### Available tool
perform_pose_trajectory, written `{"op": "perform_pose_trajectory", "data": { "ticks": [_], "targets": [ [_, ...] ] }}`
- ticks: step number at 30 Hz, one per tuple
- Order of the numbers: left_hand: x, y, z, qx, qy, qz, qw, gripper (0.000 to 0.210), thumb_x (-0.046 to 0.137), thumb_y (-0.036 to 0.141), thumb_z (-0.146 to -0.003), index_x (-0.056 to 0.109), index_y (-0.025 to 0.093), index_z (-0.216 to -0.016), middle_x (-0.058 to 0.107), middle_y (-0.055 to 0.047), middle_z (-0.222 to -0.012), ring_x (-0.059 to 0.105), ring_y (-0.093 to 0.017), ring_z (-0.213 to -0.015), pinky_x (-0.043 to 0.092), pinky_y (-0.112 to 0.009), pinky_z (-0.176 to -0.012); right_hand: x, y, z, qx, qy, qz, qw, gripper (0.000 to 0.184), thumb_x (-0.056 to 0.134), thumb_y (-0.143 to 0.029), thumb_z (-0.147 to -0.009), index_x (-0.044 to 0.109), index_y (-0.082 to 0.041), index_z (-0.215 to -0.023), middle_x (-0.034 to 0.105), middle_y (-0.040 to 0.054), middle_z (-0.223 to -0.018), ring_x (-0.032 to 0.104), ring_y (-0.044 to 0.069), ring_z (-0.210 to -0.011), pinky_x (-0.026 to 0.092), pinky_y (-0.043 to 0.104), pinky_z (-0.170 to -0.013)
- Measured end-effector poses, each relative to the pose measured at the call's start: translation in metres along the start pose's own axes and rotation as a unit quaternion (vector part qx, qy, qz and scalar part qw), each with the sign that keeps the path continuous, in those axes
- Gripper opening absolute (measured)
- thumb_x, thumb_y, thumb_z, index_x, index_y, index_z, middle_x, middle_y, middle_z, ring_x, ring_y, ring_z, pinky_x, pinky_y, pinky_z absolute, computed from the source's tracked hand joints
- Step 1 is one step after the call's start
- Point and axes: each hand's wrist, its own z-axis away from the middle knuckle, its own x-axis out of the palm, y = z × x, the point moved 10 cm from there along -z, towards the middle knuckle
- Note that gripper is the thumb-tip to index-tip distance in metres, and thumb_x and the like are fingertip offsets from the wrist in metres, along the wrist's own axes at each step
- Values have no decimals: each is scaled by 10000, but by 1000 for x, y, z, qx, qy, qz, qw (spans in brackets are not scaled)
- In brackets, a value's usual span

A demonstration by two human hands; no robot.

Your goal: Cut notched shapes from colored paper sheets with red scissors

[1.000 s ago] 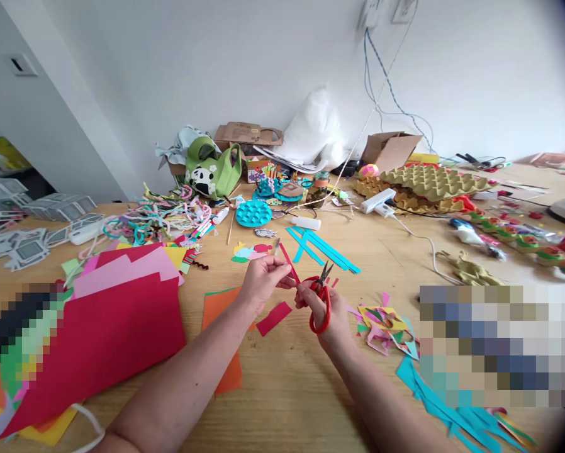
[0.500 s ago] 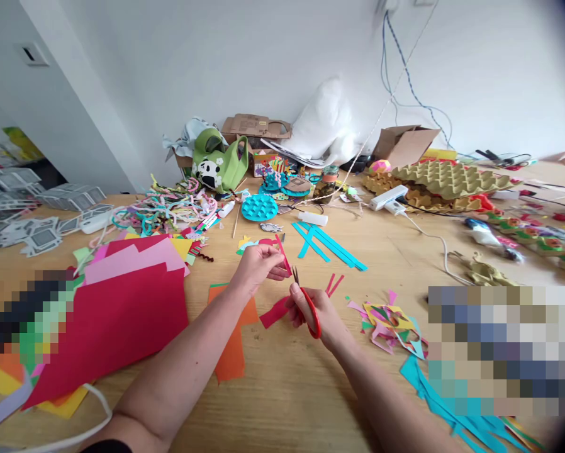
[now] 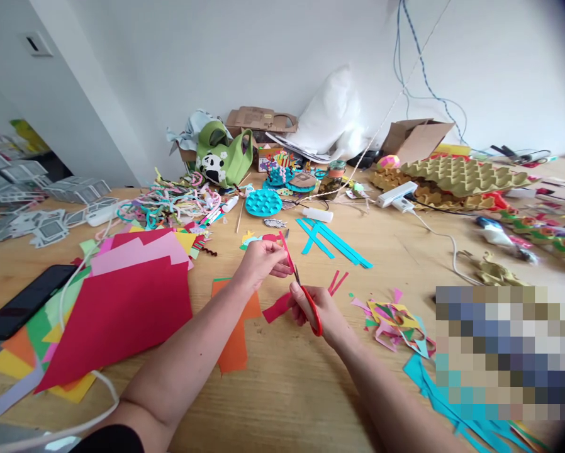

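My left hand (image 3: pixel 266 263) pinches a narrow red paper strip (image 3: pixel 285 246), held tilted above the table. In my right hand (image 3: pixel 318 311) is a pair of scissors (image 3: pixel 316 314) with red handles, its blade tips meeting the strip's lower end. A wider red paper piece (image 3: pixel 277 309) lies beneath or beside the right fingers; whether they touch it I cannot tell. Two thin red strips (image 3: pixel 338 283) rest just beyond that hand. Orange paper (image 3: pixel 233 352) lies flat below my left wrist.
A stack of coloured paper with a big red sheet (image 3: pixel 122 314) on top lies left, beside a black phone (image 3: pixel 25 299). Blue strips (image 3: pixel 334 242) lie ahead. Paper scraps (image 3: pixel 391 324) are at right, egg trays (image 3: pixel 466 176) farther back.
The scissor blades have closed together and now meet the lower end of the red strip. The whole view has shifted slightly; both hands keep nearly the same place.
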Motion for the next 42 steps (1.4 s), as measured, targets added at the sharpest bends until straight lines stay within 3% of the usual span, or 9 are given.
{"op": "perform_pose_trajectory", "data": {
  "ticks": [6,16,42],
  "targets": [
    [2,0,-3,17,-15,-2,1000,122,642,232,-655,572,133,-670,647,-33,-592,660,-179,-521,525,-255,-472,1,-1,0,-6,-8,-11,1000,522,480,-638,-769,529,-148,-594,527,2,-463,483,106,-402,356,217,-409],
    [6,4,0,32,-43,10,999,247,697,331,-635,564,138,-709,654,-36,-602,669,-184,-537,525,-254,-504,0,0,-2,-7,-2,-9,1000,514,500,-636,-753,502,-157,-569,533,4,-474,483,106,-405,353,219,-411],
    [-3,-3,-7,28,-12,18,999,213,722,271,-607,579,129,-679,632,-16,-547,661,-179,-513,538,-258,-487,2,1,1,18,-8,-20,1000,537,485,-658,-745,530,-152,-571,515,-7,-439,458,92,-368,344,208,-382]
  ]
}}
